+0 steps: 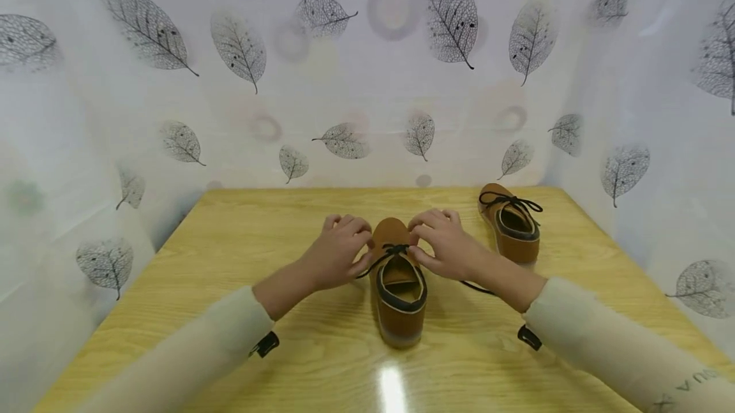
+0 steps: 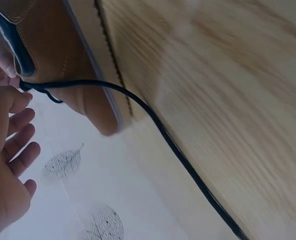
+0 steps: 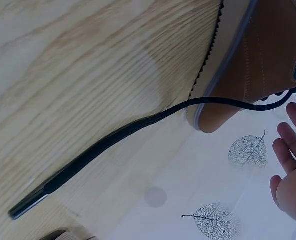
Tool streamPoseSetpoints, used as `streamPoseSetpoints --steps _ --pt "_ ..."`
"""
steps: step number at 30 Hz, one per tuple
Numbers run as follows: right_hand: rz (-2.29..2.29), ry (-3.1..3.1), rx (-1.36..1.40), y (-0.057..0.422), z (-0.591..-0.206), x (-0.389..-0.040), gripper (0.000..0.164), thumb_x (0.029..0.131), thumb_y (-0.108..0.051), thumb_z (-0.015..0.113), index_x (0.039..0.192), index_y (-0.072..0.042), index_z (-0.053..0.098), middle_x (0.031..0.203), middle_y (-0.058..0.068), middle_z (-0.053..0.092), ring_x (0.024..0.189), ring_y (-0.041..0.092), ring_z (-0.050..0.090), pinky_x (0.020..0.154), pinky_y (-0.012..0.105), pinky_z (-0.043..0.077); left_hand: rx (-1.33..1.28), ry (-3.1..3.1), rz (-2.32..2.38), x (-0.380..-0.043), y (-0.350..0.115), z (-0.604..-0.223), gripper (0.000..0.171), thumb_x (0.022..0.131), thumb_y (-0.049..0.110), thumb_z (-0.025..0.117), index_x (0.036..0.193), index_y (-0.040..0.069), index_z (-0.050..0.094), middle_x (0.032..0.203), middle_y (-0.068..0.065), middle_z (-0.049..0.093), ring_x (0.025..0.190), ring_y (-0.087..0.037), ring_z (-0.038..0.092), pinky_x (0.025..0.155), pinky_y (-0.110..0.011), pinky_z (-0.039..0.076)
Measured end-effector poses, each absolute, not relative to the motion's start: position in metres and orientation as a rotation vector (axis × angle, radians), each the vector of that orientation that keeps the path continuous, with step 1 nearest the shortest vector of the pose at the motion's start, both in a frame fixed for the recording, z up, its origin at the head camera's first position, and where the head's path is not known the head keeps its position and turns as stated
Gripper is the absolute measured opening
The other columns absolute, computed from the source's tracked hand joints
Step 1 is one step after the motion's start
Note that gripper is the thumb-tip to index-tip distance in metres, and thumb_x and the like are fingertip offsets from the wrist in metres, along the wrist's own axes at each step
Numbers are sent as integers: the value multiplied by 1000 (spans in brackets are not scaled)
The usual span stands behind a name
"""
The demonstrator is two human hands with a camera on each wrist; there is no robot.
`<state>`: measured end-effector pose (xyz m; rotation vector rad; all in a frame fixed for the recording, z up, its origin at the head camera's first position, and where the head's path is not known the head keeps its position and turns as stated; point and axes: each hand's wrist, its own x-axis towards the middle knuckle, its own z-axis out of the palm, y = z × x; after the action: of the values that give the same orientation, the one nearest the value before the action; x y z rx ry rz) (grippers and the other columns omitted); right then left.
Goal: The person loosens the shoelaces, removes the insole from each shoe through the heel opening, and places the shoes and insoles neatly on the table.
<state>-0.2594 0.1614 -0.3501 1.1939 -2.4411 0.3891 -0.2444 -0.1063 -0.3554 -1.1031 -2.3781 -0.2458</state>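
Observation:
A brown leather shoe with a dark padded collar stands upright on the table, toe pointing away from me. Its black shoelace gathers at the top of the tongue. On the shoe's left side, my left hand pinches the lace between thumb and index finger; from there a long end droops past the sole, with a small loop beside the fingertips. Opposite it, my right hand has its fingertips on the lace, and another long end with a hard tip trails out over the wood.
A matching brown shoe with its black lace tied in a bow stands at the far right, beyond my right forearm. The light wooden table ends at a white leaf-printed curtain at the back and on both sides.

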Motion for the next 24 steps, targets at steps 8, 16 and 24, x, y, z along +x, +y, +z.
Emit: streamPoseSetpoints --steps 8,16,24 --pt "464 -2394 1280 150 -347 -263 5 90 -17 71 85 -17 69 115 3 62 111 25 54 86 50 34 -1241 -2294 -359 -261 -79 -352 5 87 20 75 91 17 76 109 -2 63 105 -22 56 90 -50 42" --pt "437 -2414 1301 144 -339 -265 7 84 -14 73 78 -17 72 117 3 63 112 25 53 87 53 35 -1301 -2255 -339 -267 -76 -348 3 84 15 74 82 17 76 113 -2 64 107 -22 55 86 -46 44" --pt "389 -2471 1209 141 -338 -262 21 75 -12 72 64 -22 56 113 1 63 112 24 52 91 57 36 -1197 -2201 -158 -265 -77 -357 3 77 18 67 77 17 64 110 -3 62 103 -23 55 87 -43 41"
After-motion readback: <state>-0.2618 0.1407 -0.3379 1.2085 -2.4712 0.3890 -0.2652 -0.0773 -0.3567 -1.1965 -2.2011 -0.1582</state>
